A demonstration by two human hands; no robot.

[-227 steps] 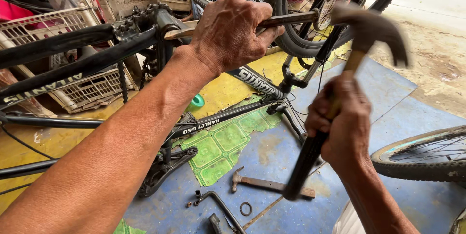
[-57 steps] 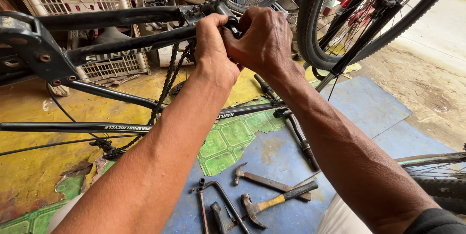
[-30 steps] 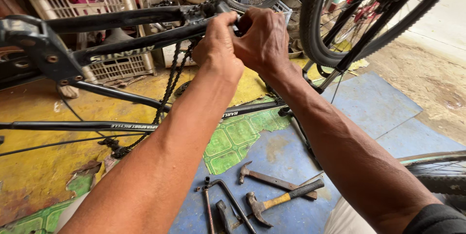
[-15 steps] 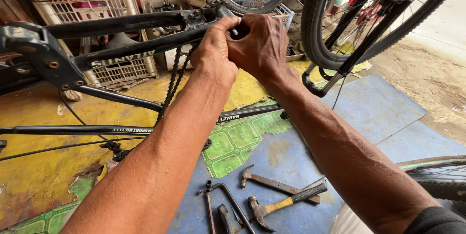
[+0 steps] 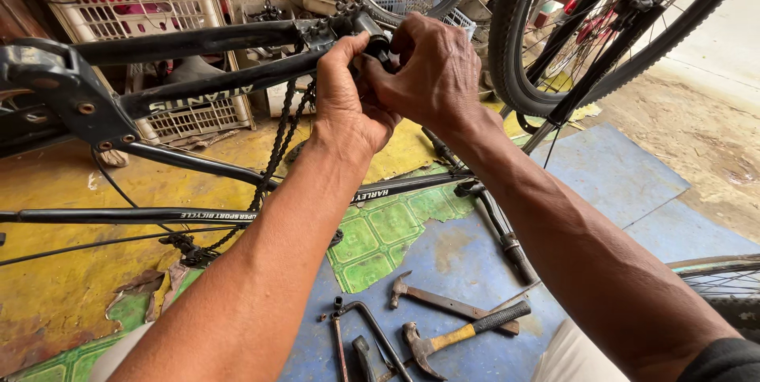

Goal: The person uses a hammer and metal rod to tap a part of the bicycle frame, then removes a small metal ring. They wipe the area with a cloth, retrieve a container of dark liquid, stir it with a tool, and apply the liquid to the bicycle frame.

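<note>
At upturned bicycle frame (image 5: 198,85) | left hand (image 5: 348,101) and right hand (image 5: 431,73) are pinching together on axle part (image 5: 372,34), steadying it | hammer (image 5: 463,334) is lying below on floor (image 5: 617,184), within reach

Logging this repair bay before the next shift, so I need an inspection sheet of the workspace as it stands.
Surface: worn floor, yellow, green and blue patches.
Job's things: upturned bicycle frame; bottom bracket; slack chain.
Clutter: two hammers, bent rod.
Grippers: left hand and right hand both grip the bottom bracket.
Cables: thin cable beneath the frame.
Surroundings: wheel, plastic crates.
</note>
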